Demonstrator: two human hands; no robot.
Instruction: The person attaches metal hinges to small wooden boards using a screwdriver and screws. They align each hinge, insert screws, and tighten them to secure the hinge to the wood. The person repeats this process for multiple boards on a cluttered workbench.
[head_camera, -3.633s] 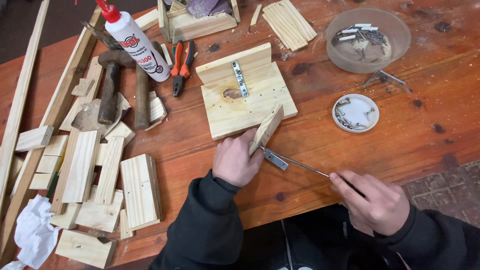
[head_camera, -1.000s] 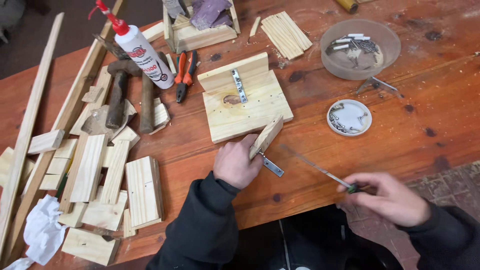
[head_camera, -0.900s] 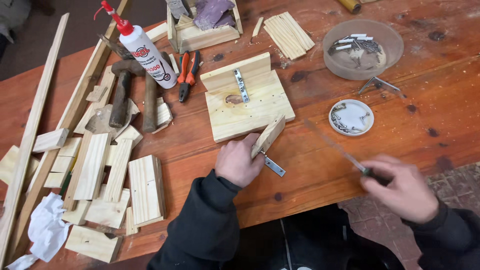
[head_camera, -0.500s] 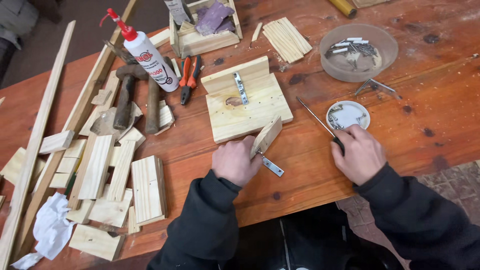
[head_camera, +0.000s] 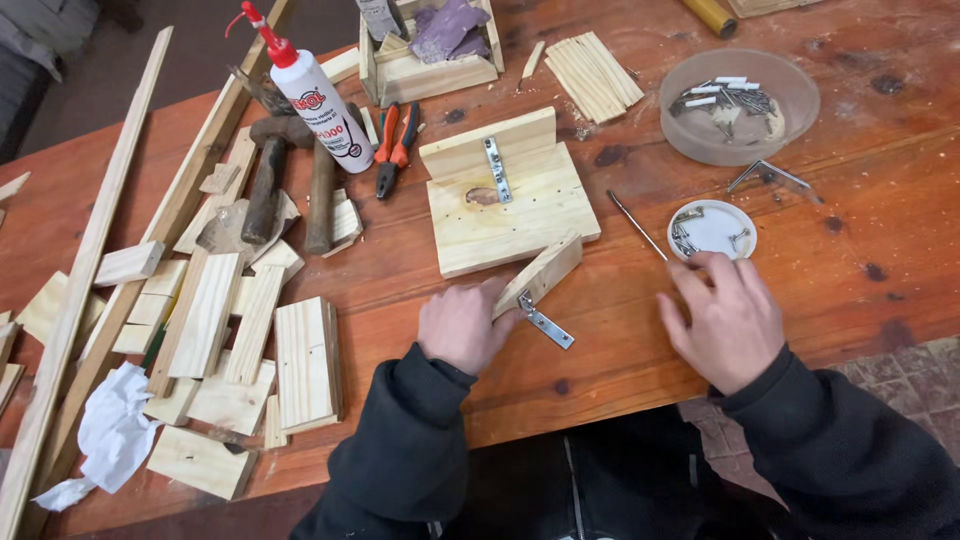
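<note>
The left hand (head_camera: 462, 325) has its fingers clamped on a small wood block (head_camera: 540, 274), light and stiff, with a metal bracket (head_camera: 545, 322) beneath. The right hand (head_camera: 722, 315), fingers spread, reaches toward the screw dish (head_camera: 712, 228), screwdriver (head_camera: 638, 224) alongside.

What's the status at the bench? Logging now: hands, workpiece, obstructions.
Left hand gripping wood strip with metal bracket. Right hand at screw dish, screwdriver alongside. Nothing between.
</note>
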